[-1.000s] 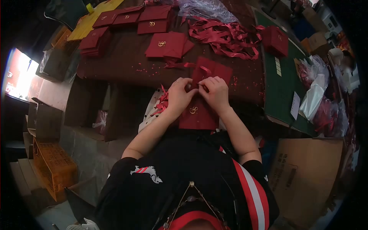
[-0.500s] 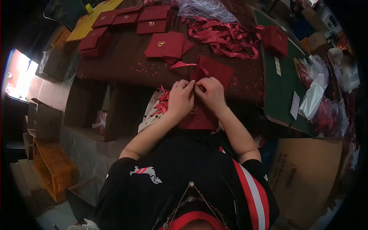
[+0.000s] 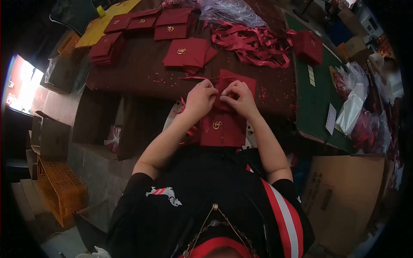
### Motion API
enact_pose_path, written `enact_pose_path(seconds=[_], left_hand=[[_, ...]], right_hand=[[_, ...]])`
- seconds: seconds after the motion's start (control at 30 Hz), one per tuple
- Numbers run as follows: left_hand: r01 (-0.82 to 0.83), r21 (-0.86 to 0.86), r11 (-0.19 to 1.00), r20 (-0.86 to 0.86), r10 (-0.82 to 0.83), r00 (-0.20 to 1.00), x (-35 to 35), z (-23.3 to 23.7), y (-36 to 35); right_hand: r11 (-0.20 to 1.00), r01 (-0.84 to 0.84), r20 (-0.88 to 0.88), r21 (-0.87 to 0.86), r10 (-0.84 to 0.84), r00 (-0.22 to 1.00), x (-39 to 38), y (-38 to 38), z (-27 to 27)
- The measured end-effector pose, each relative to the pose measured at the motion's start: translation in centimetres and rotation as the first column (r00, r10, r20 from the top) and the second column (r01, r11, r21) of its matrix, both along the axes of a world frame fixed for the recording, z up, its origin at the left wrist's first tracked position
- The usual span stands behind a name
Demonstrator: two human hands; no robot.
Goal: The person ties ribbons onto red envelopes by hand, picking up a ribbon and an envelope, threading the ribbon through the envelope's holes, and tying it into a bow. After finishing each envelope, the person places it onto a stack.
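Observation:
A dark red item with a gold emblem (image 3: pixel 223 131) lies across the lap at the table's front edge, its upper flap (image 3: pixel 239 77) spread on the table. My left hand (image 3: pixel 202 98) is over its left side, fingers pinched together; a thin red ribbon (image 3: pixel 194 78) shows just above them. Over the middle of the item is my right hand (image 3: pixel 239 97), thumb and index finger brought together. What either hand's fingertips grip is too small to make out. Red ribbon pieces lie partly hidden beneath my left forearm.
Stacks of red envelopes (image 3: pixel 187 52) lie at the table's back left. A heap of red ribbons (image 3: pixel 254 43) and clear plastic (image 3: pixel 232 12) are behind the hands. A red stack (image 3: pixel 307 46) stands right, beside a green surface (image 3: pixel 314 103). A cardboard box (image 3: pixel 340 198) stands lower right.
The hands have moved slightly apart, the left one leftward. The gold emblem on the lower part is now uncovered, and the ribbon lies lower and flatter.

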State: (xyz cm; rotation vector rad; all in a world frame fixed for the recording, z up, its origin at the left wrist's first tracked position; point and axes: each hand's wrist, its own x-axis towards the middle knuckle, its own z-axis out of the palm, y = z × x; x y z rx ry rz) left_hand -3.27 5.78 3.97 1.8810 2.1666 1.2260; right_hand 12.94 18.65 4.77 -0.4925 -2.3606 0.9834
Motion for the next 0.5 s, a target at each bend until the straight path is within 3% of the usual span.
enact_pose_path(seconds=[0.03, 0.1, 0.13, 0.23, 0.27, 0.33, 0.37, 0.4, 0.5], left_hand=[[-0.001, -0.003, 1.000, 0.001, 0.001, 1.000, 0.0, 0.0, -0.1], [0.013, 0.043, 0.999, -0.040, -0.012, 0.999, -0.1, 0.4, -0.1], [0.018, 0.045, 0.999, -0.041, -0.016, 0.999, -0.2, 0.7, -0.2], [0.051, -0.037, 0.998, -0.140, -0.056, 0.989, -0.3, 1.3, -2.1], [-0.018, -0.023, 1.000, -0.182, 0.013, 0.983, -0.6, 1.3, -3.0], [-0.129, 0.081, 0.988, -0.193, 0.143, 0.971, -3.1, 0.8, -4.9], [-0.222, 0.048, 0.974, -0.154, 0.227, 0.962, -4.6, 0.8, -6.4], [-0.244, -0.036, 0.969, -0.179, 0.234, 0.956, -5.4, 1.2, -7.9], [-0.231, -0.019, 0.973, -0.156, 0.225, 0.962, -4.7, 1.0, -9.6]], right_hand=[[1.000, -0.001, 0.001, -0.003, 0.001, 1.000, 0.3, -0.1, 0.4], [0.982, 0.013, -0.080, -0.189, -0.029, 0.996, 0.8, 0.1, 1.4], [0.925, -0.010, -0.092, -0.380, -0.028, 0.995, 0.9, 0.8, 0.1], [0.902, 0.033, -0.226, -0.430, -0.143, 0.964, 0.7, 1.1, -0.9], [0.900, 0.035, -0.230, -0.434, -0.148, 0.962, 0.7, 1.3, -1.0], [0.973, 0.119, -0.224, -0.195, -0.162, 0.961, 1.3, 2.1, -1.3], [0.947, 0.106, -0.221, -0.303, -0.178, 0.959, 1.7, 2.2, -1.0], [0.946, 0.108, -0.225, -0.304, -0.181, 0.957, 1.6, 2.2, -0.7], [0.920, 0.070, -0.146, -0.384, -0.136, 0.980, 1.2, 1.7, -0.8]])
